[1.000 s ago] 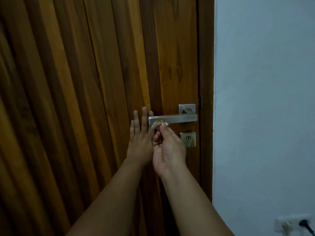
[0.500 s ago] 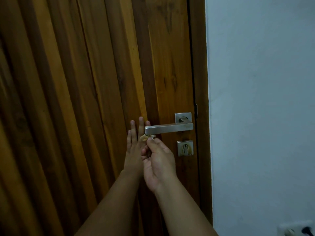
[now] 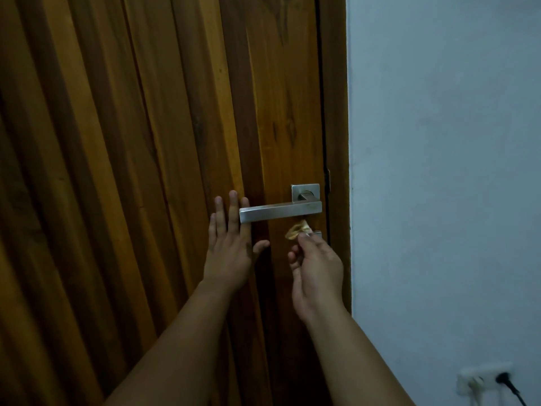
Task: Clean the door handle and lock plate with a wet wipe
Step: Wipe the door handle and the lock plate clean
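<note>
My one view comes from the head camera, facing forward and slightly down, close to the wooden door (image 3: 164, 171), with the wall (image 3: 439, 171) on its right.

My right hand (image 3: 317, 268) and the crumpled wipe (image 3: 297, 230) cover most of the lock plate (image 3: 318, 234); my left hand's (image 3: 229, 247) index fingertip sits behind the handle (image 3: 279, 211).
</note>
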